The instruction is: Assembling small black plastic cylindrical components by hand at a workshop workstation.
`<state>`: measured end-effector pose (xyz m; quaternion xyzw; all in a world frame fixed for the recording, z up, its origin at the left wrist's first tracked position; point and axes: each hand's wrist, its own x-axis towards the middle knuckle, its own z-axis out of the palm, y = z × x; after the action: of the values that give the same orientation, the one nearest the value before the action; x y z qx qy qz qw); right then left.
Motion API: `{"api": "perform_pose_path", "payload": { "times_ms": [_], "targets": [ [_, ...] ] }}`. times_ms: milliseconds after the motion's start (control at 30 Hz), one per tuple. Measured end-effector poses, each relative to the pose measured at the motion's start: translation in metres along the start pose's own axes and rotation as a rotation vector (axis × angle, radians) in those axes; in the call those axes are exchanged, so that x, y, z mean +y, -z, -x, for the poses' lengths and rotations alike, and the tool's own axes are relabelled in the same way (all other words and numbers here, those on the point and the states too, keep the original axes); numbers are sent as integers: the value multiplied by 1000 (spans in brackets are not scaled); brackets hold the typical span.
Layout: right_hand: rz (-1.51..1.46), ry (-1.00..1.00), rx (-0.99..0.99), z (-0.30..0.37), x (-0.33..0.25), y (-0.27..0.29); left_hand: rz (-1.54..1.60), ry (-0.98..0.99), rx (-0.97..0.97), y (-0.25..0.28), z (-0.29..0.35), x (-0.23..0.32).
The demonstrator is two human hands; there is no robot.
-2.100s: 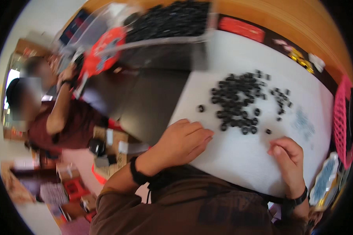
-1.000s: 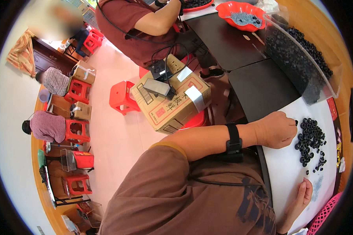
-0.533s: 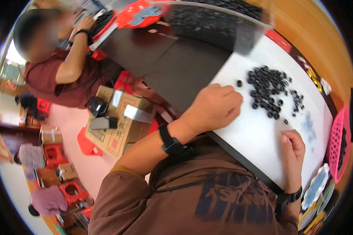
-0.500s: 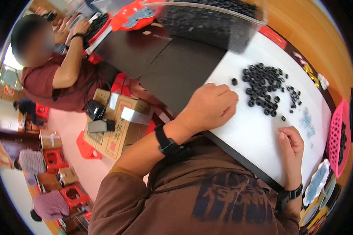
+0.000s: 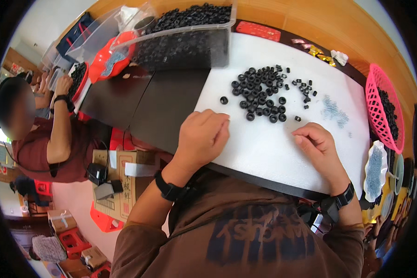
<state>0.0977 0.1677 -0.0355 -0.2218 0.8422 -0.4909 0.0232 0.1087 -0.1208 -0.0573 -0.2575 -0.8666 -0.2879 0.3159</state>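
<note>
A heap of round black plastic rings (image 5: 259, 90) lies on a white foam board (image 5: 273, 148). One ring (image 5: 224, 100) sits apart, just beyond my left hand (image 5: 205, 136). That hand is curled closed over the board's left edge; its inside is hidden. Over the board, right of the heap, my right hand (image 5: 317, 147) has its thumb and bent fingers pressed together. Anything between them is too small or hidden to make out. Smaller black pieces (image 5: 306, 92) are scattered beside the rings, with one small black piece (image 5: 298, 118) near my right fingertips. Tiny grey-blue pins (image 5: 333, 111) lie spread farther right.
A clear bin (image 5: 185, 46) full of black parts stands at the back left. At the right are a pink basket (image 5: 371, 106) and a white scalloped dish (image 5: 374, 173) of pins. Wrapped sweets (image 5: 322, 53) lie behind the board. A co-worker (image 5: 46, 143) sits at the left beside a cardboard box (image 5: 127, 185).
The view has swung, so the board appears farther left and more level. My right hand has lifted and turned inward toward the small black pieces; my left hand stays curled.
</note>
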Motion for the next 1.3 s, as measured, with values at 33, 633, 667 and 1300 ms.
{"api": "perform_pose_path", "payload": {
  "times_ms": [33, 633, 667, 1300],
  "targets": [
    [-2, 8, -14, -1, 1, 0, 12, 136, 10, 0, 0, -1],
    [-32, -24, -8, -7, 6, 3, 295, 538, -92, 3, -24, 10],
    [-38, -45, -12, -6, 5, 3, 307, 436, -72, 7, -28, 19],
    [-840, -6, 107, 2, -78, -50, 410, -36, -87, 16, -38, 49]
  ]
}}
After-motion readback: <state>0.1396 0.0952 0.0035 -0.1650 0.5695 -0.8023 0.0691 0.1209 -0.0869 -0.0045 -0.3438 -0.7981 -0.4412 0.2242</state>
